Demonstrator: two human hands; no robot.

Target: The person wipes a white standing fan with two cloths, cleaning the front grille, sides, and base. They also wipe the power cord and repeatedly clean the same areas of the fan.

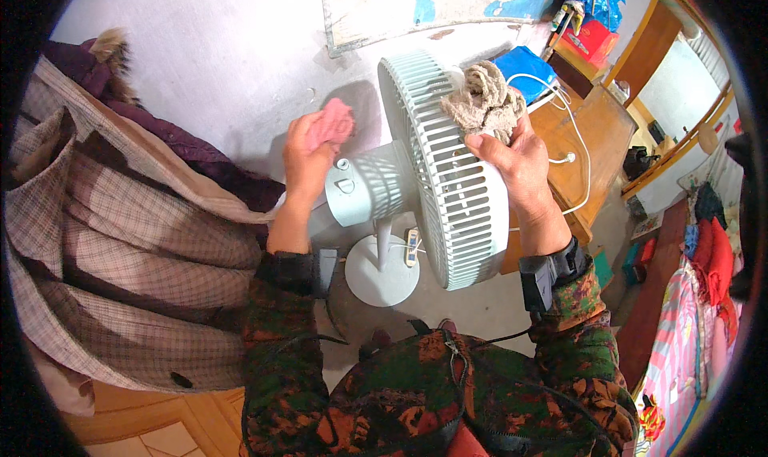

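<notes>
A pale pedestal fan stands before me, its slatted plastic grille turned to the right and its motor housing to the left. The round fan base rests on the floor below. My left hand grips a folded pink cloth just above and left of the motor housing. Bunched in my right hand is a beige knitted cloth, held against the grille's upper right side. The right thumb lies along the grille's edge. The blades are mostly hidden behind the slats.
Coats hang close on my left. At the right is a wooden table with a white cord and a blue packet. A power strip lies beside the fan base. Farther right is a bed with striped bedding.
</notes>
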